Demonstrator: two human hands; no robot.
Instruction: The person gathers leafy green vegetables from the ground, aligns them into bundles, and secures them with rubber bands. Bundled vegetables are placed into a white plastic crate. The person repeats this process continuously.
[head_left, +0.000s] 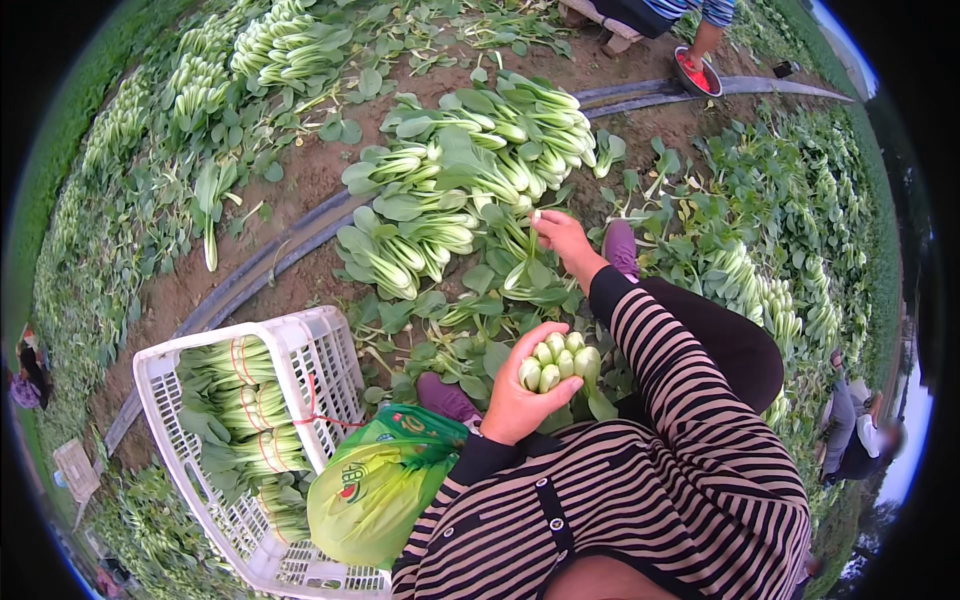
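My left hand (514, 391) is wrapped around a bunch of bok choy (556, 363), its pale cut bases facing up and its leaves hanging below. Further forward, my right hand (567, 238) pinches the pale end of a bok choy stalk between thumb and fingers. That hand is at the near edge of a large pile of bok choy (517, 142) lying on the soil. Another row of bok choy (424, 240) lies to the left of it. Loose leaves (457, 307) are strewn between my two purple shoes (448, 397).
At my left, a white plastic crate (319, 360) contains bok choy bundles (251, 405) tied with red bands. A green plastic bag (390, 480) rests against it. A flat black hose (262, 262) crosses the soil. Another person's hand (699, 56) reaches into a bowl (684, 75) of red items.
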